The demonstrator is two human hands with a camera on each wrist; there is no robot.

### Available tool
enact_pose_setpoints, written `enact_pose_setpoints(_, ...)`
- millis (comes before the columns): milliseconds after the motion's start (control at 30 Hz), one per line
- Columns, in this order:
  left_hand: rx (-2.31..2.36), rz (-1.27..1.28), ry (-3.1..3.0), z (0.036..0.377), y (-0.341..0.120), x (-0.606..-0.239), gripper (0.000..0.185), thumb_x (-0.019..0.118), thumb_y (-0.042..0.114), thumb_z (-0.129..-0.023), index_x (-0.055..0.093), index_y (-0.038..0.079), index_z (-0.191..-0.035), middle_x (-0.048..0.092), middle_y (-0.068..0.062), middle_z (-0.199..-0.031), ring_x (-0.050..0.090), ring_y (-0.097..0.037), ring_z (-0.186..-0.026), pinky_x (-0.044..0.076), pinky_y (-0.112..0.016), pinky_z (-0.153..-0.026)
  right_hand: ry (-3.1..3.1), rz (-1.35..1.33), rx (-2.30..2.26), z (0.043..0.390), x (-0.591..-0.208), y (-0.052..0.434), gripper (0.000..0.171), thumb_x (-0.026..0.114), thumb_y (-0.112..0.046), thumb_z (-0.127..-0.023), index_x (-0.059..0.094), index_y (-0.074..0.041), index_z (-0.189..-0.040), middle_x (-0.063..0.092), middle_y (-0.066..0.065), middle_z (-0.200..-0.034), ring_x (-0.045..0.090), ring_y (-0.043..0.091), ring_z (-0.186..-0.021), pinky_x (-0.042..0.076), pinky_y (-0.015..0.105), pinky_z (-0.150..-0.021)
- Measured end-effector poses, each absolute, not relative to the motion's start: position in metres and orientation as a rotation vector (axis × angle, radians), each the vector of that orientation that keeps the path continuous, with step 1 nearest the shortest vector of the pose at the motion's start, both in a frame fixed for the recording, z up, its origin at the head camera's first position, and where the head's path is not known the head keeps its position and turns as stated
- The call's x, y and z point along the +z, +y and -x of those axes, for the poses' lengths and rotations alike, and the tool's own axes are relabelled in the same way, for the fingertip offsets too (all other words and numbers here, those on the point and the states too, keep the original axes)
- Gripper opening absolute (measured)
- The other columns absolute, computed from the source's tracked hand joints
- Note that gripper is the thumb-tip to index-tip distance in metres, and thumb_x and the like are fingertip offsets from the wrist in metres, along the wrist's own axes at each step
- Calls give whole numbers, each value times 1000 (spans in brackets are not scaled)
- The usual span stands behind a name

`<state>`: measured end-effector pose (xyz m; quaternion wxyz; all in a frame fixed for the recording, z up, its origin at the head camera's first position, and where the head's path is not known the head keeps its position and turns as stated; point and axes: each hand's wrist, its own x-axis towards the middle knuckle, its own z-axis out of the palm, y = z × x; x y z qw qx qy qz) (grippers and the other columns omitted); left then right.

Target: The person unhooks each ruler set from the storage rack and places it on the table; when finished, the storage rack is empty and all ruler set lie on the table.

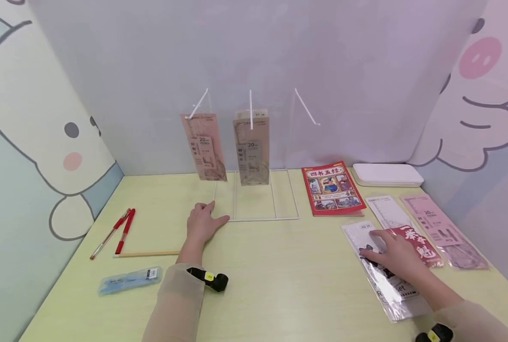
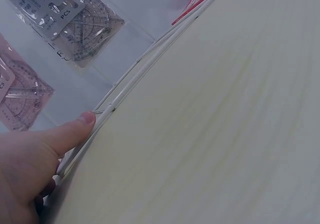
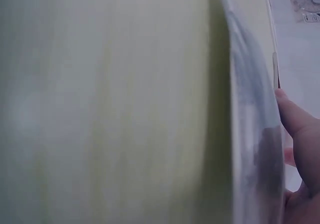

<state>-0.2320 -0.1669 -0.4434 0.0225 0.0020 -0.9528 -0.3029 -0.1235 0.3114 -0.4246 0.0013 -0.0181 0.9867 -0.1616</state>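
Note:
My left hand [image 1: 202, 222] is at the near left corner of a white wire rack [image 1: 264, 220], its thumb [image 2: 80, 126] on the front bar and the other fingers beyond the corner. Two hooks of the rack carry packaged ruler sets: a pink pack [image 1: 205, 156] on the left and a brownish pack [image 1: 252, 161] in front of another in the middle. The right hook [image 1: 307, 108] is bare. On the right, my right hand [image 1: 394, 251] holds a white ruler set pack [image 1: 375, 280] across its upper part; in the right wrist view its near edge [image 3: 250, 134] stands off the table.
Beside the right hand lie a whitish pack [image 1: 386, 209], a red pack [image 1: 422, 247] and a pink ruler set [image 1: 444, 228]. A red booklet [image 1: 332, 187] and white case [image 1: 388, 175] lie behind. At left are red pens [image 1: 125, 231], a wooden stick [image 1: 151, 254] and a blue packet [image 1: 127, 280].

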Motion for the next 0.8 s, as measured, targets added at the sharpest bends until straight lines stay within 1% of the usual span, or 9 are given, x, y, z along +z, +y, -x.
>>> enact_pose_setpoints(133, -927, -9, -2951, 232, -166, -442, 79, 67, 48, -82, 40, 5, -142, 41, -23, -129, 39, -39, -116, 34, -51, -94, 3097, 38, -461, 122, -424, 312, 89, 60, -70, -74, 50, 0, -126, 48, 35, -118, 45, 50, -100, 38, 63, -77)
enact_pose_setpoints(200, -928, -11, -2953, 232, -166, -442, 79, 68, 48, -82, 40, 5, -142, 41, -23, -130, 39, -39, -116, 34, -52, -94, 3090, 18, -457, 122, -423, 313, 89, 59, -71, -73, 50, 0, -126, 46, 36, -118, 43, 51, -99, 38, 64, -77)
enact_pose_setpoints(367, -923, -14, -2953, 232, -166, -442, 79, 67, 49, -82, 41, 5, -142, 41, -23, -130, 40, -40, -117, 34, -52, -94, 3106, -4, -435, 122, -422, 315, 87, 61, -71, -72, 52, -1, -123, 41, 40, -118, 37, 55, -104, 35, 68, -79)
enact_pose_setpoints(467, -927, -13, -2951, 233, -167, -442, 79, 67, 49, -82, 41, 5, -142, 41, -22, -130, 39, -39, -116, 34, -52, -94, 3112, 8, -436, 123, -419, 315, 86, 63, -69, -72, 53, 0, -122, 39, 41, -118, 36, 54, -105, 35, 67, -79)
enact_pose_setpoints(567, -935, -11, -2951, 234, -167, -442, 79, 67, 49, -82, 40, 5, -142, 41, -22, -129, 39, -39, -116, 33, -52, -94, 3106, 26, -467, 128, -413, 313, 87, 62, -68, -74, 51, 0, -126, 39, 40, -115, 38, 50, -102, 39, 60, -73)
enact_pose_setpoints(667, -938, -10, -2954, 234, -167, -443, 79, 66, 49, -82, 40, 5, -142, 40, -22, -129, 39, -39, -114, 33, -52, -93, 3085, 46, -549, 137, -402, 305, 86, 59, -66, -78, 44, -2, -134, 38, 38, -115, 42, 47, -99, 43, 52, -66)
enact_pose_setpoints(733, -936, -12, -2960, 234, -167, -444, 79, 66, 50, -82, 40, 6, -143, 40, -22, -129, 39, -38, -114, 33, -51, -93, 3068, 86, -644, 147, -393, 295, 83, 58, -61, -82, 39, -4, -139, 38, 36, -117, 45, 46, -99, 45, 51, -65)
enact_pose_setpoints(800, -934, -14, -2961, 235, -168, -445, 79, 66, 50, -83, 39, 6, -143, 40, -21, -129, 39, -38, -114, 33, -50, -93, 3047, 158, -774, 158, -386, 282, 78, 60, -53, -86, 35, -4, -142, 37, 34, -121, 47, 46, -100, 47, 53, -68)
